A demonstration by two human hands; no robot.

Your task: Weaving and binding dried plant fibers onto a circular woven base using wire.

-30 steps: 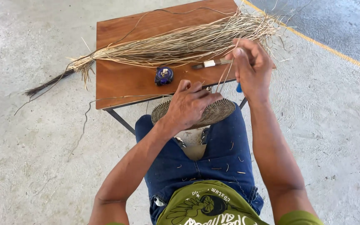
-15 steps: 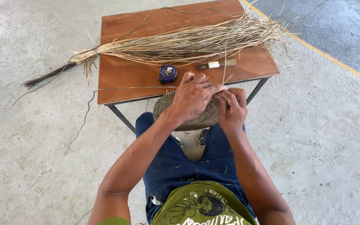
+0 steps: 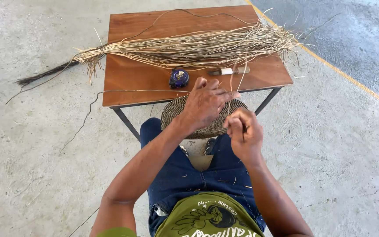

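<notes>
the left hand (image 3: pixel 207 103) lies spread, palm down, on a round woven disc (image 3: pixel 176 112) that rests on the person's lap at the near edge of the wooden surface (image 3: pixel 132 79); the fingers are flat and hold the disc down rather than closing around it. the right hand (image 3: pixel 243 134) is just beside the disc's right rim, closed narrow, with fingers pinched on a thin pale strand (image 3: pixel 234 81) that runs up from the pinch toward the surface.

on the surface a long bundle of dry straw-coloured fibres (image 3: pixel 189 48) lies across from left to right, its bound dark end (image 3: pixel 40 77) overhanging the left edge above the concrete floor (image 3: pixel 36 153). near the front edge, just beyond the left hand's fingertips, sits a small dark blue round object (image 3: pixel 179 78), and to its right a slim tool with a pale handle (image 3: pixel 230 70). a single long fibre (image 3: pixel 128 91) trails along the front edge and down to the floor.
</notes>
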